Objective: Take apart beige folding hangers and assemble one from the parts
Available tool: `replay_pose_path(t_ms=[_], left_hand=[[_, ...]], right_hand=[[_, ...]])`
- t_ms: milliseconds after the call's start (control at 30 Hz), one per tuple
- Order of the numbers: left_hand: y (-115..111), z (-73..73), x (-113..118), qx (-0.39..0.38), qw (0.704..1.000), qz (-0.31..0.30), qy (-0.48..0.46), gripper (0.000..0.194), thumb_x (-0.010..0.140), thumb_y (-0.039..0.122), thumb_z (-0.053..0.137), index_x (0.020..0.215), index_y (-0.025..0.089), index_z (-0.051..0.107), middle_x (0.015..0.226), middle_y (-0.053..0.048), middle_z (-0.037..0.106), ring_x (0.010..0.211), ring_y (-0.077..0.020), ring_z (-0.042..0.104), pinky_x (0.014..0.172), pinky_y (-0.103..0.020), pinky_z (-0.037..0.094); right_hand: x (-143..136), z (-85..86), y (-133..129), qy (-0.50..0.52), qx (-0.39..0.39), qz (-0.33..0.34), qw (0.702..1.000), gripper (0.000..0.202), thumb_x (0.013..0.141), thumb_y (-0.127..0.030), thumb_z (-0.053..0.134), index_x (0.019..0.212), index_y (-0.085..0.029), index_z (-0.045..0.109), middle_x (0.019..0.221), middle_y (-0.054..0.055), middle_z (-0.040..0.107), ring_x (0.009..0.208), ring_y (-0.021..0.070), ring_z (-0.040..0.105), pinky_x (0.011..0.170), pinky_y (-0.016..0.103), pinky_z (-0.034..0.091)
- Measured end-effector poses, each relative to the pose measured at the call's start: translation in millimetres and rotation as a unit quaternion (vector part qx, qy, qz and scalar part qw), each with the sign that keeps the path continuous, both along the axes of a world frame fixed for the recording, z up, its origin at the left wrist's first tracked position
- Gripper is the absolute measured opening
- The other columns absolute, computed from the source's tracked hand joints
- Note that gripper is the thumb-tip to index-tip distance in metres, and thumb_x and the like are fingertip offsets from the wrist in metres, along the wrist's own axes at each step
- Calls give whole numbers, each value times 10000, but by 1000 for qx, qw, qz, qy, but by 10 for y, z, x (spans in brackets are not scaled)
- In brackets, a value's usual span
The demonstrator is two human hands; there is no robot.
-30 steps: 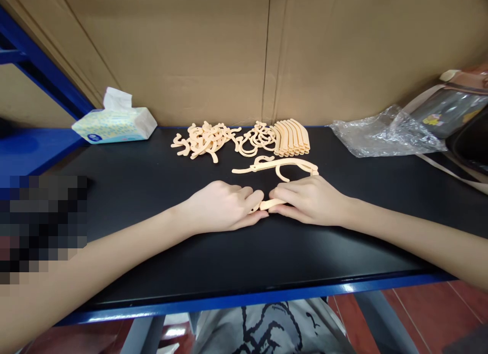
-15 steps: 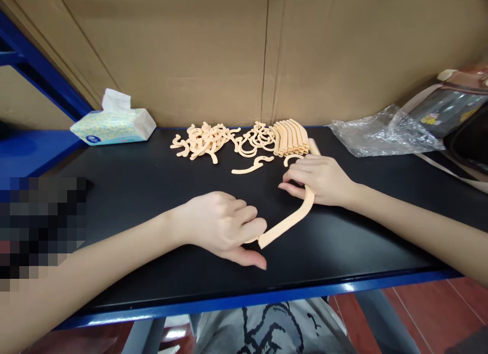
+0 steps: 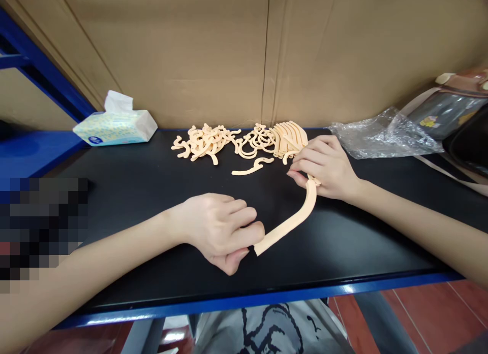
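A long curved beige strip (image 3: 293, 222) lies on the black tabletop between my two hands. My left hand (image 3: 221, 229) is closed at its near end, thumb curled under the fingers; whatever is inside is hidden. My right hand (image 3: 324, 163) is closed at the strip's far end, by the stack of curved beige strips (image 3: 292, 133). Short beige ends (image 3: 314, 180) stick out from under its palm, and the rest is covered by the hand. Just left of its fingertips lies a small beige arc (image 3: 287, 157). One S-shaped beige piece (image 3: 253, 167) rests apart in front of the piles.
Behind are a loose pile of small beige hooked pieces (image 3: 206, 140) and a smaller pile of beige arcs (image 3: 259, 139). A tissue pack (image 3: 118, 128) stands at back left. A crumpled clear plastic bag (image 3: 385, 135) and a bag with a strap (image 3: 438, 107) lie at right.
My left thumb has curled in, and the small piece by its fingers is now hidden. My right hand has shifted slightly back and right, uncovering the strip's far end. The strip's near end moved slightly nearer.
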State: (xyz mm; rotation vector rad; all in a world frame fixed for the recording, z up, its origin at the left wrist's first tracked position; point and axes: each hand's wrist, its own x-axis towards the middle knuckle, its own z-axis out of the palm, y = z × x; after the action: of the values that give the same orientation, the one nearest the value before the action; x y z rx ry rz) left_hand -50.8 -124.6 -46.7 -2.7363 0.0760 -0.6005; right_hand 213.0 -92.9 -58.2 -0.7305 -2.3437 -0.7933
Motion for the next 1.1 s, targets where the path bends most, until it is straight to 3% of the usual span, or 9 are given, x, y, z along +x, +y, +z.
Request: replay_pose_path(t_ms=[167,267,333,400,533,700,833,933,1100], left_hand=[[-7,0,7,29,999,5,-16,183,754,167,386,767,163,568,657,-8,565,553,-136,483,463,-257,386],[-13,5,18,45,999,9,-8,247,828,173,372,924,144,598,932,-53,662,855,-175,592,758,-299,490],[-6,6,29,47,999,26,-9,276,875,154,353,998,149,600,1067,-51,656,1021,-176,566,940,-324,439],[12,1,39,40,998,48,-26,253,906,139,380,1018,177,604,1126,-29,642,1105,-168,533,999,-330,406],[72,-20,42,-13,990,111,-81,184,878,126,509,978,222,631,1165,-36,606,1170,-202,484,933,-337,444],[135,-43,17,-95,971,171,-137,285,858,34,470,795,226,672,1159,-37,585,1078,-195,497,854,-338,451],[136,-66,14,-148,972,151,-104,308,878,40,396,761,175,647,1168,-65,590,984,-153,544,757,-263,481],[106,-78,21,-129,980,132,-81,264,878,43,381,791,147,608,1168,-85,613,894,-129,592,703,-231,495],[70,-84,19,-141,985,55,-80,228,865,28,348,911,125,550,1138,-114,640,1013,-154,608,816,-256,513]], right_hand=[[3,-41,15,35,-25,-46,998,168,893,-339,500,798,-217,566,984,30,639,914,197,512,778,361,358],[-25,-60,10,61,-76,-100,990,234,913,-403,446,879,-215,581,1194,88,554,1047,253,471,791,387,364],[-40,-70,8,84,-108,-127,983,259,919,-423,420,930,-215,574,1290,108,489,1117,280,443,818,408,370],[-45,-78,12,109,-129,-139,976,263,918,-434,412,934,-216,558,1339,110,453,1145,294,440,840,427,372],[-43,-92,33,160,-175,-143,961,225,907,-424,434,855,-216,501,1242,108,527,1043,283,511,819,426,395],[-63,-113,30,206,-216,-107,948,182,832,-348,569,859,-224,439,944,59,564,893,235,537,776,367,424],[-81,-130,10,200,-222,-86,950,189,805,-261,581,915,-223,432,897,36,530,859,206,525,754,328,428],[-88,-136,1,208,-228,-87,947,207,798,-240,573,948,-225,431,910,36,536,868,208,533,750,328,429],[-91,-145,-3,164,-214,-87,959,222,812,-239,559,995,-221,435,934,46,558,872,220,537,766,344,409]])
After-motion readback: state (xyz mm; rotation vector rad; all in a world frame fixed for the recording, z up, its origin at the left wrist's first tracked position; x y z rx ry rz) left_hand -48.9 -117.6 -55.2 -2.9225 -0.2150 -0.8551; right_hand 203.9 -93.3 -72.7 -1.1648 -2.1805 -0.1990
